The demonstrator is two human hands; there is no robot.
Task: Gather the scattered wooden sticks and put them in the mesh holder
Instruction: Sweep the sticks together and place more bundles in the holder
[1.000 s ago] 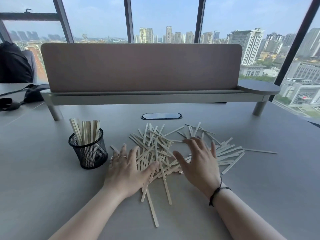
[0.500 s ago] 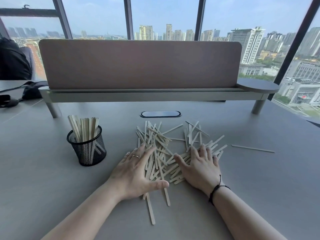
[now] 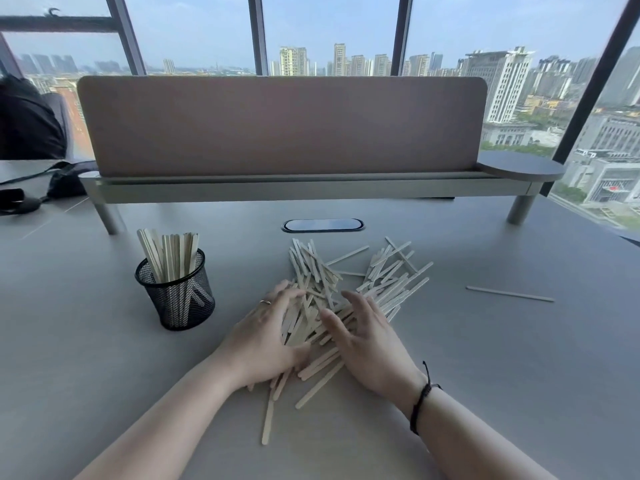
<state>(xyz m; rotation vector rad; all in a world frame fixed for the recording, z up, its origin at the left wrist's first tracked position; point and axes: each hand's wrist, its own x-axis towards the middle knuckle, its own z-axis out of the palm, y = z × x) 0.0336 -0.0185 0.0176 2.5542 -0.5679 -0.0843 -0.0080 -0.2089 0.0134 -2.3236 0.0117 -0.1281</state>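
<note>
The grey counter carried everything. A loose pile of wooden sticks lay at its middle, one stray stick well apart to the right. The left hand and right hand flanked the pile's near end, fingers curled inward against the sticks, cupping them between the palms without a closed grip. The black mesh holder stood upright left of the pile, already holding a bundle of sticks.

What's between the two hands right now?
In the head view, a heap of wooden sticks lies between the left hand and right hand, both pressing in on it.
</note>
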